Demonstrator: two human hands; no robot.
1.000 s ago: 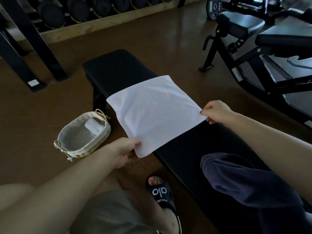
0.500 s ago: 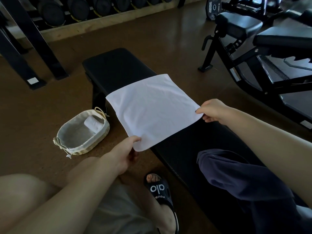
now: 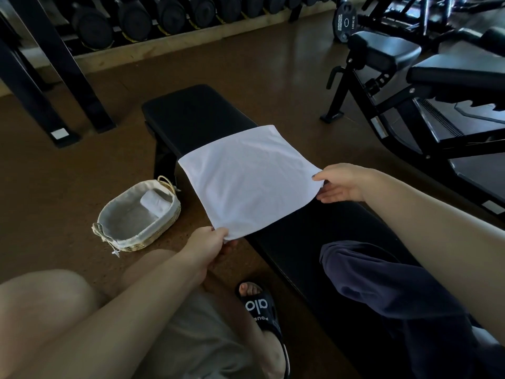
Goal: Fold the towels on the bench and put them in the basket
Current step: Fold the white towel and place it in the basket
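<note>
From my head camera, the square white cloth towel (image 3: 247, 179) lies spread across the long black padded bench (image 3: 196, 116), with its near edge lifted a little. My left hand (image 3: 207, 246) pinches the towel's near corner, off the bench's left side; my fingers under the cloth are hidden. My right hand (image 3: 341, 183) holds the right corner, thumb on top, the other fingers straight below. Left of the bench, on the floor, sits the oval woven basket with a grey lining (image 3: 136, 214), and a small rolled white towel (image 3: 154, 202) lies inside. A dark blue cloth (image 3: 382, 285) on the bench is cut off by my arm.
</note>
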